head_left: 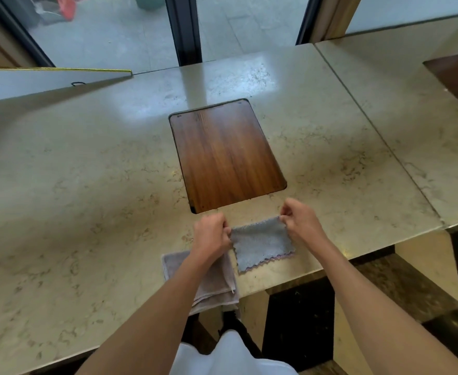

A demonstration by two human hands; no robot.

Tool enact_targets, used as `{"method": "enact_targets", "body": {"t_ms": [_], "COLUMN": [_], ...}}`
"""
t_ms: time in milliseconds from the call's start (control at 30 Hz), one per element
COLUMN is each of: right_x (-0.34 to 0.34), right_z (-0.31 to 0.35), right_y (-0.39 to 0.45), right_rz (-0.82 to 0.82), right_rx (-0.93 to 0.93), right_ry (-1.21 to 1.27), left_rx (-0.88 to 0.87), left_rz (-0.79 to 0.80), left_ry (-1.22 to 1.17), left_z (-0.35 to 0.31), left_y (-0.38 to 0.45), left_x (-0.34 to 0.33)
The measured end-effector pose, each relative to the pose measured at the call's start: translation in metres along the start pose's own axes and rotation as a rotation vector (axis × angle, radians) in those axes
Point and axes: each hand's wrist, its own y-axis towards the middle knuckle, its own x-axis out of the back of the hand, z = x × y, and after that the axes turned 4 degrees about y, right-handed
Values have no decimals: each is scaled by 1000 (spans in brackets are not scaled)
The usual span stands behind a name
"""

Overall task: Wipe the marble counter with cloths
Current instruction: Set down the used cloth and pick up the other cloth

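The worktop (pixel 87 171) was a broad slab of polished beige marble, mottled with faint brown veining and glossy enough to carry pale window glare along its far side. Set flush into its middle was a rectangular wooden panel (pixel 226 155) with rounded corners, dark brown, its grain running lengthwise. A thin seam to the right divided the slab from a neighbouring marble section (pixel 411 104).

Near the front edge, just nearer than the panel, a small grey cloth (pixel 263 243) lay spread on the marble. It was roughly square and fluffy, with a nubby pile and a scalloped, lilac-tinged hem along its near side. The left hand (pixel 211 234) was closed on the cloth's far-left corner, and the right hand (pixel 300 220) pinched the far-right corner between fingertips, so the far edge was drawn taut between them. The two hands stood apart by the width of the cloth.

Just to the left of it, partly under the left forearm, a second mauve cloth (pixel 211 290) lay folded in soft layers, with a small loop at its side and its near end drooping over the worktop's front edge.

Beyond the edge on the right, the floor (pixel 384 293) showed glossy black and cream stone tiles.
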Motion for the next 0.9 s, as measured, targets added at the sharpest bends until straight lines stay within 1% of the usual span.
{"method": "enact_targets", "body": {"t_ms": [67,100,200,267,333,433,567,700,800,900], "right_x": [7,9,7,-5,-22,-54,-107,-150,-169,-187], "right_z": [20,31,76,109,140,181,210,206,199,190], "right_y": [-2,-3,-9,-16,-26,-51,-109,-165,-176,-156], "right_rz": [-63,-94,-147,-151,-139,-89,18,178,264,330], "right_rx": [77,125,275,375,432,467,431,276,183,135], "right_ry": [27,52,132,154,170,149,220,280,237,46], "left_rx": [8,-10,-135,-213,-250,-207,-120,-47,45,62], "left_rz": [-102,-156,-293,-346,-386,-410,-344,-212,-53,127], "left_ry": [-129,-152,-110,-29,30,-12,-78,-171,-191,-50], "left_z": [5,10,30,52,81,129,190,236,256,258], "left_y": [-5,-9,-26,-40,-59,-96,-160,-222,-234,-212], "left_x": [19,30,66,90,112,141,156,151,136,116]}}
